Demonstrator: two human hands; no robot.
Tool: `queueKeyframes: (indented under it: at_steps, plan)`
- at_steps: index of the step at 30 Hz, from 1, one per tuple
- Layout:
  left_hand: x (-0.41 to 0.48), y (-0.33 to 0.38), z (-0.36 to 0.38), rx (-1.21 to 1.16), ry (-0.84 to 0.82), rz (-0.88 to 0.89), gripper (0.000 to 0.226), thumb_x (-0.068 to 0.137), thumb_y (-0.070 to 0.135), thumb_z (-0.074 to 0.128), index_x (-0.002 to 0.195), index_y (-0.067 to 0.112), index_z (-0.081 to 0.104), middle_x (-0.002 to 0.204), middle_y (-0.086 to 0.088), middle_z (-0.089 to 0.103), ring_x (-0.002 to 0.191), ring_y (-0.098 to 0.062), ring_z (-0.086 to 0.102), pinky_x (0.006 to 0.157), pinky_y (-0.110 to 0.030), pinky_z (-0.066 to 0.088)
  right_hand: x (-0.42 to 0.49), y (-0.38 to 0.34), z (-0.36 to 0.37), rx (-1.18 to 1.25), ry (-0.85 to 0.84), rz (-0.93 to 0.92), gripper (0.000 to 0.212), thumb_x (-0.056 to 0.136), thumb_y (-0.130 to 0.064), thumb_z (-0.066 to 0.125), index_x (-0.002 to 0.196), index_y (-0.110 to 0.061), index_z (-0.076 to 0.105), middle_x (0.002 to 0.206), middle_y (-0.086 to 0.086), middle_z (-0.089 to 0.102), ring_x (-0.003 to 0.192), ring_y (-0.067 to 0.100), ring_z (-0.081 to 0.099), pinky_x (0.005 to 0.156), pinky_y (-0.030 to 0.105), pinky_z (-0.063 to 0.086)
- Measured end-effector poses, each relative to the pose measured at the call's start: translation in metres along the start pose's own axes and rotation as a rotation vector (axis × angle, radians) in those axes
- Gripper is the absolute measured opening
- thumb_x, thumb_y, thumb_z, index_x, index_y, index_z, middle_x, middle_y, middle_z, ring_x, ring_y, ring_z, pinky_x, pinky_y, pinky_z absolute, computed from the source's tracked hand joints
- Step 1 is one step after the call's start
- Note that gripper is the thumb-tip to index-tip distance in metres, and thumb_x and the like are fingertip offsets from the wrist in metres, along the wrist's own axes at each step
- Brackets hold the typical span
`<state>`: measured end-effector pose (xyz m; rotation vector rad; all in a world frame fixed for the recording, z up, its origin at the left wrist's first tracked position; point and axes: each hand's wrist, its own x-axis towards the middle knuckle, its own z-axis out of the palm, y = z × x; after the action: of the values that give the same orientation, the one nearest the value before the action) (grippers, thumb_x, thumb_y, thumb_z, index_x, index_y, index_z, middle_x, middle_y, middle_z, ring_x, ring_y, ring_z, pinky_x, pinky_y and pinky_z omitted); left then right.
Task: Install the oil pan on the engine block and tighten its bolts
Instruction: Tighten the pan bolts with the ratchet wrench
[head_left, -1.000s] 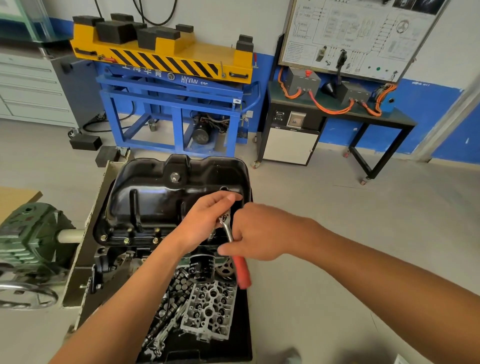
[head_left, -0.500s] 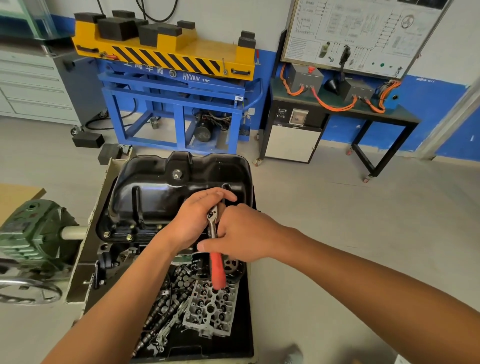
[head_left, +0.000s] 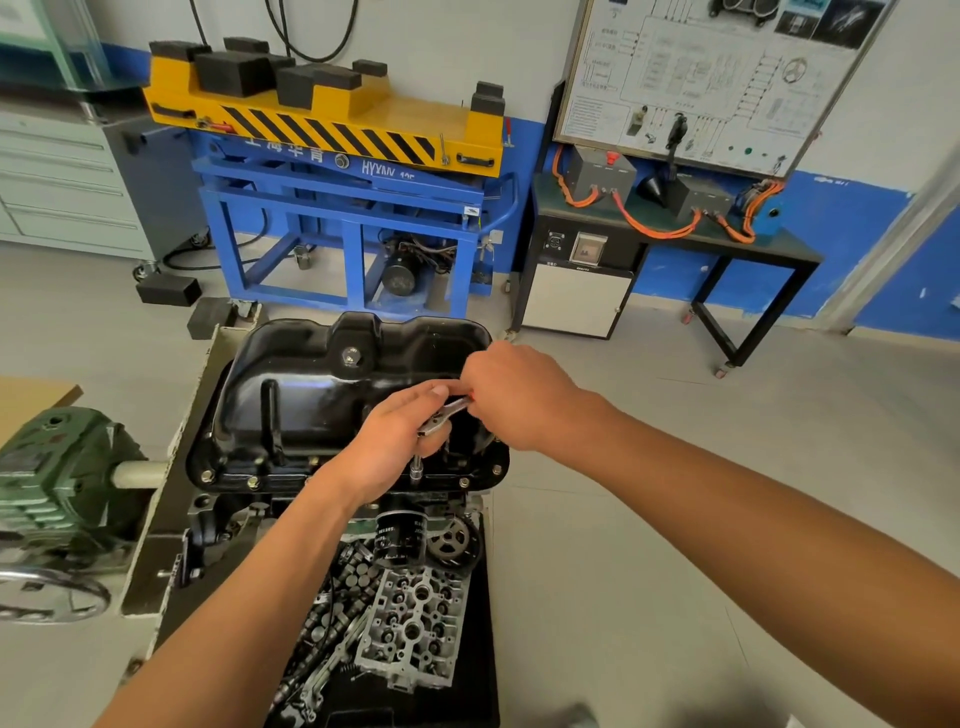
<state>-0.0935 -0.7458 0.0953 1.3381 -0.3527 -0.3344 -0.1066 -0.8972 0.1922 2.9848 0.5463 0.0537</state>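
Oil pan (head_left: 311, 410), bolt-tightening stage, ratchet (head_left: 441, 418) applied at near flange
Item: black pan seated on the engine block (head_left: 208, 519), bolts (head_left: 253, 483) showing along its near flange. Left hand (head_left: 389, 452): grip curled over the ratchet head, probably to keep the socket (head_left: 415, 470) square on a flange bolt. Right hand (head_left: 514, 395): grip closed round the red handle, set away from the head, presumably for leverage

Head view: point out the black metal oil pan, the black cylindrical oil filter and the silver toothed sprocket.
black metal oil pan (head_left: 311, 405): head view, glossy sump face.
black cylindrical oil filter (head_left: 400, 535): head view, labelled side wall.
silver toothed sprocket (head_left: 451, 540): head view, spoked face.
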Motion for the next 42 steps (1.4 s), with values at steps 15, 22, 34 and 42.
queueKeyframes:
  at_steps: [15,22,34,42]
  plan:
    - [-0.004,-0.001,-0.006,0.081,0.121,0.072,0.03,0.1,0.041,0.051,0.106,0.023,0.075,0.059,0.002,0.044,0.058,-0.012,0.039,0.063,-0.023,0.039,-0.007,0.012,-0.005,0.001,-0.057,-0.126,0.024,0.101,-0.029,0.048,0.085,-0.016,0.06,0.079,0.003,0.057,0.077,0.027,0.06,0.065,0.04,0.052]
    - [0.0,0.004,0.011,0.156,0.046,0.119,0.036,0.1,0.03,0.05,0.085,0.001,0.064,0.074,-0.013,0.051,0.071,-0.024,0.044,0.068,-0.032,0.039,-0.022,-0.017,-0.008,0.234,-0.269,-0.192,0.051,0.097,-0.035,0.057,0.049,-0.021,0.052,0.048,-0.004,0.048,0.047,0.007,0.045,0.055,0.028,0.041]
    - [0.005,0.002,-0.004,0.1,0.101,0.03,0.034,0.097,0.04,0.046,0.09,0.026,0.076,0.092,-0.012,0.067,0.085,-0.024,0.061,0.082,-0.035,0.049,-0.027,-0.039,0.005,0.604,-0.351,-0.014,0.037,0.089,-0.043,0.07,0.077,-0.008,0.077,0.071,0.001,0.074,0.048,0.003,0.055,0.052,0.018,0.047]
    - [0.006,0.0,-0.002,0.07,0.072,0.008,0.034,0.094,0.044,0.045,0.096,0.03,0.077,0.088,-0.017,0.056,0.081,-0.031,0.048,0.075,-0.045,0.038,-0.013,-0.016,-0.025,0.37,-0.618,-0.032,0.034,0.089,-0.039,0.072,0.094,-0.005,0.076,0.062,0.001,0.067,0.062,0.01,0.061,0.074,0.028,0.051]
